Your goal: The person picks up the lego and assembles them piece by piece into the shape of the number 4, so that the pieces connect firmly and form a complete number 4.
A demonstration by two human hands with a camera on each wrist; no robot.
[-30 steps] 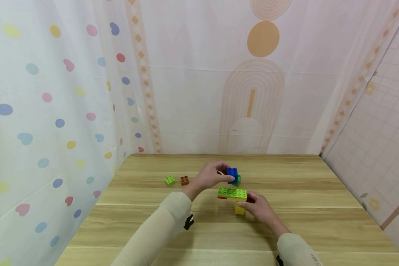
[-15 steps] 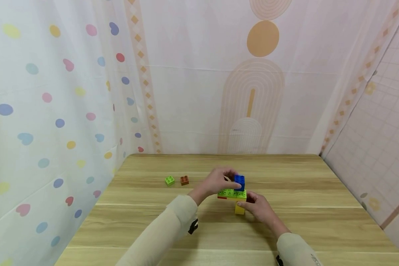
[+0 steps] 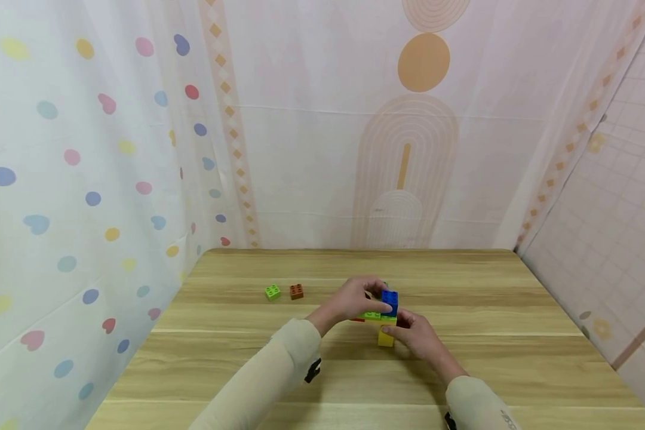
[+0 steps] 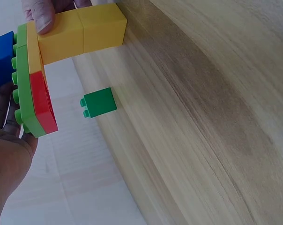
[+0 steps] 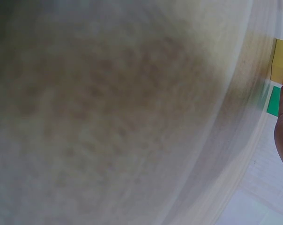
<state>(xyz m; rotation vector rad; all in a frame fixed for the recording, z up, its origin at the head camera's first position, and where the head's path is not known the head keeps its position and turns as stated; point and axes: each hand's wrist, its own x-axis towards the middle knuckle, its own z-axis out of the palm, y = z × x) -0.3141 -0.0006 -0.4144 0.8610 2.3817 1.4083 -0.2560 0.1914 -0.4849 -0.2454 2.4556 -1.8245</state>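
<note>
My left hand (image 3: 353, 300) pinches a blue toy building brick (image 3: 389, 302) at the right end of a built structure. In the left wrist view, the blue brick (image 4: 2, 61) meets the studs of the light green bricks (image 4: 28, 93). Under these lie a thin red brick (image 4: 45, 104) and a thin yellow-orange one. Two yellow bricks (image 4: 104, 29) form the upright column below. My right hand (image 3: 420, 335) grips that column, thumb on its near side. Most of the right hand's fingers are hidden behind the column.
A dark green brick (image 4: 100, 102) stands on the table behind the structure, mostly hidden in the head view. A loose light green brick (image 3: 272, 292) and a brown brick (image 3: 296, 291) lie to the left on the wooden table (image 3: 220, 358). Patterned curtains hang behind and beside it.
My left hand has brought the blue brick right and down, from above the dark green brick onto the structure's right end. The right hand has kept its grip on the column.
</note>
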